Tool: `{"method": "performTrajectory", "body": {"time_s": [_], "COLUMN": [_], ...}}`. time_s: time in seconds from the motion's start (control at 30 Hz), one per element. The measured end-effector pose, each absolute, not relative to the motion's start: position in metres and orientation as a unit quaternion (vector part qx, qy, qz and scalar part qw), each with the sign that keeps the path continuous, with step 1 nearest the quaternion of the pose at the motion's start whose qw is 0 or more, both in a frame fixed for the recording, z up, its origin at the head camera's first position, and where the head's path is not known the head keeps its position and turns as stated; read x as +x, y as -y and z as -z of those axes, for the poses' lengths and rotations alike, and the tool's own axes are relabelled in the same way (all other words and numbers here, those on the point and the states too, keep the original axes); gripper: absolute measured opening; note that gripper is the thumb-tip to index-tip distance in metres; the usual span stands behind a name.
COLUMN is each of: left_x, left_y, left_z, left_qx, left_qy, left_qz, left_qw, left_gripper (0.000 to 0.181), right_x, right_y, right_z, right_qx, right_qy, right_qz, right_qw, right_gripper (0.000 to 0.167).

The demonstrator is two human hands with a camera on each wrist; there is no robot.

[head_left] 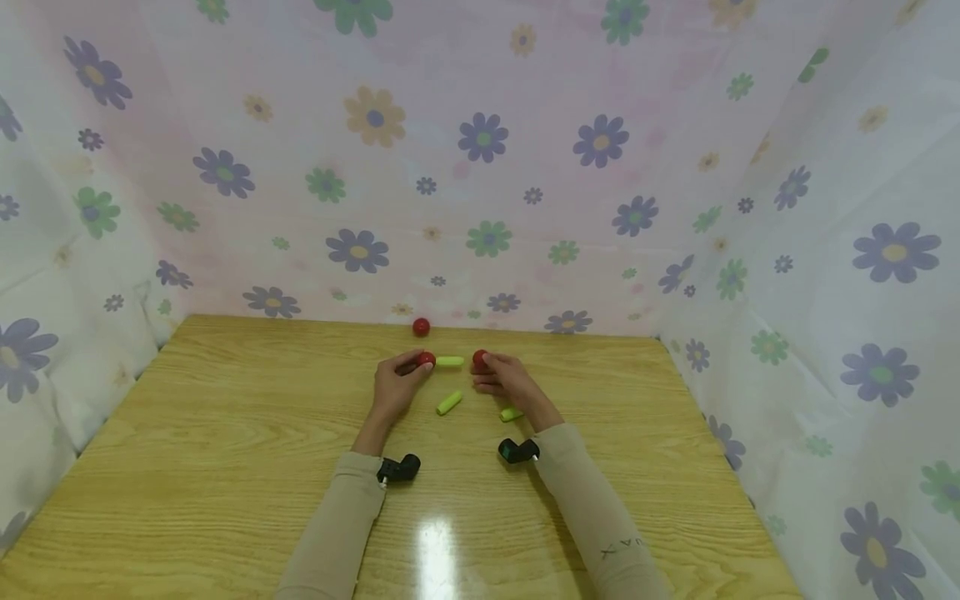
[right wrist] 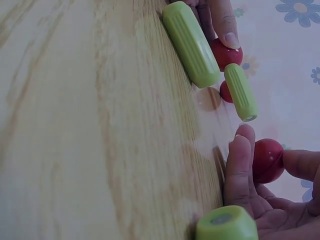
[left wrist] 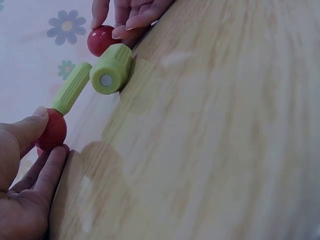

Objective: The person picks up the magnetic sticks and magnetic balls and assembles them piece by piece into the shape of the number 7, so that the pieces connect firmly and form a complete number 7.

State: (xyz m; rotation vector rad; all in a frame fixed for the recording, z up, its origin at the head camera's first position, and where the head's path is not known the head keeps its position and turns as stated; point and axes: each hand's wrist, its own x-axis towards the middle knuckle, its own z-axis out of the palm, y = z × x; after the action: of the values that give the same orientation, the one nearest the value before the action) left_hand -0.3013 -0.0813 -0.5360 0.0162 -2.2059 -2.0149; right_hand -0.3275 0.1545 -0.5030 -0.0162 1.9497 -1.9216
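Observation:
My left hand (head_left: 395, 387) pinches a red ball (head_left: 426, 359) between thumb and fingers. From that ball a green rod (head_left: 450, 362) extends to the right, its end touching the ball; in the right wrist view the rod (right wrist: 241, 92) has a grey disc at its free end. A second red ball (head_left: 481, 359) is pinched by my right hand (head_left: 513, 385), with a gap between it and the rod's free end. Nearer to me, another green rod (head_left: 449, 403) lies slantwise on the table between the hands.
A third red ball (head_left: 422, 327) sits at the table's back edge, by the flowered cloth (head_left: 435, 167). One more green rod (head_left: 511, 413) lies beside my right wrist, partly hidden by it. Flowered cloth also hangs on both sides of the wooden table (head_left: 225, 433).

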Motion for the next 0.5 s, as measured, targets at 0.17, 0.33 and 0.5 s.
{"method": "performTrajectory", "body": {"time_s": [0.17,0.33,0.5], "left_x": [-0.298,-0.292,-0.3], "left_y": [0.08,0.079,0.083], "left_z": [0.533,0.52,0.536], "left_qx": [-0.002,-0.001,-0.005], "left_qy": [0.738,0.743,0.739], "left_qz": [0.67,0.665,0.669], "left_qw": [0.081,0.076,0.083], "left_gripper": [0.041,0.041,0.041], "right_x": [-0.329,-0.331,-0.332], "right_y": [-0.152,-0.15,-0.149], "right_z": [0.504,0.507,0.509], "right_qx": [0.01,0.008,-0.003], "right_qy": [-0.696,-0.699,-0.703], "right_qz": [0.69,0.687,0.683], "right_qw": [0.2,0.198,0.199], "right_gripper": [0.046,0.048,0.049]}}
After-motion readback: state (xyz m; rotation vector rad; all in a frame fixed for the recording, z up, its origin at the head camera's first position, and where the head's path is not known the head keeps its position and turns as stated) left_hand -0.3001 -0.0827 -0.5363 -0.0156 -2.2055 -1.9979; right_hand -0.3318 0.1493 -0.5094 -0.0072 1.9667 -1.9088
